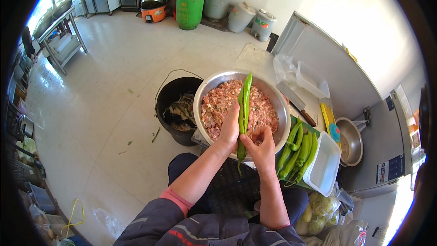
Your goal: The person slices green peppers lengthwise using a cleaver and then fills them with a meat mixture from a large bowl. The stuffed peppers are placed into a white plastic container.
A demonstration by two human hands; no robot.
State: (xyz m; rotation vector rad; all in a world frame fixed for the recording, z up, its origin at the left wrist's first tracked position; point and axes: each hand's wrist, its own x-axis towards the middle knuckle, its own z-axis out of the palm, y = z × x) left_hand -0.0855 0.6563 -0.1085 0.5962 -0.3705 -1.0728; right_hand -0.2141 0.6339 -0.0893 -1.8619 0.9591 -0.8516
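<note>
A long green pepper [244, 109], slit lengthwise, is held upright over a steel bowl [284, 109] of minced meat [216, 104]. My left hand [230, 126] is closed around the pepper's left side, palm against it. With thumb and fingertips, my right hand [260, 143] touches the lower right edge of the slit; whether its fingers also hold some mince cannot be told. To the right of the bowl, several whole green peppers [300, 153] lie on a green board, beside a white plastic tray [322, 165].
A black bucket [177, 133] with food scraps stands left of the bowl. Beyond the peppers lie a cleaver [293, 99], a yellow slicer [329, 123], a clear plastic container [312, 79] and a metal basin [356, 143]. Gas cylinders [190, 7] stand by the far wall.
</note>
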